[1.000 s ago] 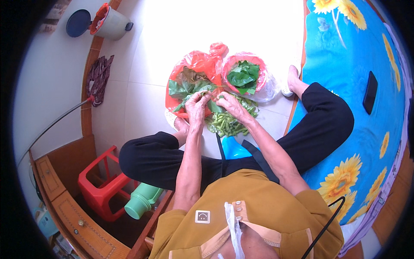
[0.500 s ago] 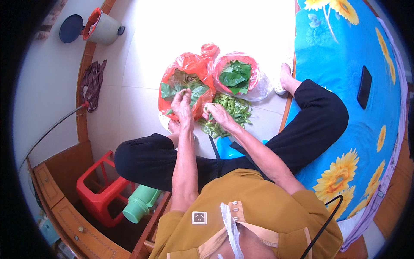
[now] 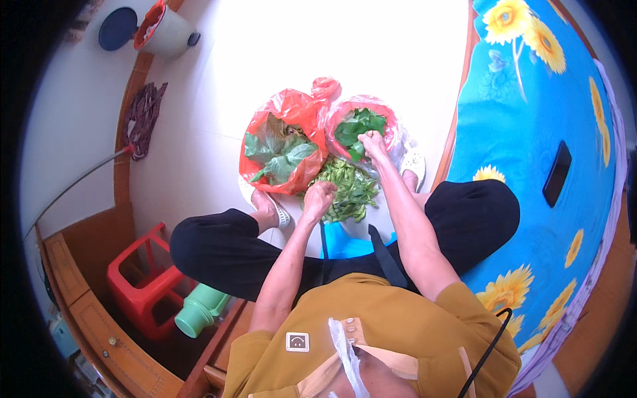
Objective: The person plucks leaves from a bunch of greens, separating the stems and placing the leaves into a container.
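Note:
My right hand is over the near right side of a pinkish-red, clear-rimmed plastic bag. Its fingers are closed at a green leaf, against other dark green leaves inside. Lower and to the left, my left hand is closed beside a loose pile of light green stems and pieces on the floor; whatever its fingers hold is hidden. A red plastic bag stands open just beyond it, with large leafy sprigs inside.
My feet in white shoes flank the bags. Blue plastic lies between my legs. At right, a bed with a sunflower cover carries a black phone. At left are a red stool, green flask, mop and bin.
My right hand has moved up and right from the pile to the bag of dark leaves. My left hand has left the red bag, coming down and right to the pile. The view has shifted slightly.

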The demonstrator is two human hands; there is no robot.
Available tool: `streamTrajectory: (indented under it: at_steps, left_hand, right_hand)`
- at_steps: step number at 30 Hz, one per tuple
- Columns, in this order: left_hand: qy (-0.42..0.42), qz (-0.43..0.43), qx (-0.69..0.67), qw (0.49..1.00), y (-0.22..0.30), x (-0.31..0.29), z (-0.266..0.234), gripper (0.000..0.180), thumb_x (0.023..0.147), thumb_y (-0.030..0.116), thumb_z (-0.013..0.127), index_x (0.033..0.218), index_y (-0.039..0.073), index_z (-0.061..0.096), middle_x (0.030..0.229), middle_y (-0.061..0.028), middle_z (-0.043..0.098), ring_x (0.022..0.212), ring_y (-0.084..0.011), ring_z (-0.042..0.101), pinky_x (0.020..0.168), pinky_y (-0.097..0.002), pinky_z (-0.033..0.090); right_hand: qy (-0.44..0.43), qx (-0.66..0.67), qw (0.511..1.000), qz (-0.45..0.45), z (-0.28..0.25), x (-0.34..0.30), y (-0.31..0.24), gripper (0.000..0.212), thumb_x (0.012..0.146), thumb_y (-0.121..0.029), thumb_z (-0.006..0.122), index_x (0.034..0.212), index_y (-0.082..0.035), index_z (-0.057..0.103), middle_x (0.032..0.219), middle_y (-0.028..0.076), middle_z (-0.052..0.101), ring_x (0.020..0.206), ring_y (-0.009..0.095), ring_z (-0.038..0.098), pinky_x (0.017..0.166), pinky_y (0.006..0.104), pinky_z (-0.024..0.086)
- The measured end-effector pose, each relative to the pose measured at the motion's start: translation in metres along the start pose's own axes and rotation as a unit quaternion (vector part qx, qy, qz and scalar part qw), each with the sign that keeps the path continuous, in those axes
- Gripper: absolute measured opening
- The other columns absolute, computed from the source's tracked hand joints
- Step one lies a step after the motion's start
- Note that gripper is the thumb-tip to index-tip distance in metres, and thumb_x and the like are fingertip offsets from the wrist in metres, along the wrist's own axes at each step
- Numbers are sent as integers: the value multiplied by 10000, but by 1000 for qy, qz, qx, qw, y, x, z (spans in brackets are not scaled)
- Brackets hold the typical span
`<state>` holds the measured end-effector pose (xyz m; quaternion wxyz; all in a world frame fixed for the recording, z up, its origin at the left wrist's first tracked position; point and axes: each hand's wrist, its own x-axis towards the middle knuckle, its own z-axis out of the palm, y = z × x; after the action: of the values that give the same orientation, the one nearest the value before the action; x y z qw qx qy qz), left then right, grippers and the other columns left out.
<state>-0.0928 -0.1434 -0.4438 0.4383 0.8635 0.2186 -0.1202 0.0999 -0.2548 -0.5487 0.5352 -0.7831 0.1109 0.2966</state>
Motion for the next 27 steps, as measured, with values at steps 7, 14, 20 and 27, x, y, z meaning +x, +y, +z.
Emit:
streamTrajectory:
  at_steps: [7,14,20,27]
  left_hand:
    - [-22,-51,18,998,-25,-18,32,249,689,93,553,918,61,647,893,-182,587,869,-350,577,785,-431,458]
    - [-39,-37,28,998,-42,-18,40,269,680,102,537,925,54,637,908,-200,582,876,-370,572,779,-443,461]
    - [-20,-9,-14,1000,-30,-8,32,212,706,128,533,874,45,633,878,-185,602,859,-354,583,758,-438,464]
    - [344,2,132,929,-45,49,-51,83,694,46,554,753,67,608,812,-134,565,796,-299,543,679,-415,420]
  right_hand:
    - [-29,-138,984,-106,4,28,-46,688,715,-268,651,1251,75,392,1116,200,546,1037,292,532,888,342,421]
    - [-198,-310,912,-183,-4,17,-74,821,666,-219,564,1344,95,224,1319,313,359,1250,351,373,1056,346,277]
    - [-14,-388,868,-308,-14,-10,-105,428,719,-99,475,1144,-50,495,942,260,601,888,399,587,801,466,453]
    - [-51,-407,855,-317,-27,-39,-114,259,762,-214,492,906,-43,622,768,140,644,736,281,631,697,388,481]
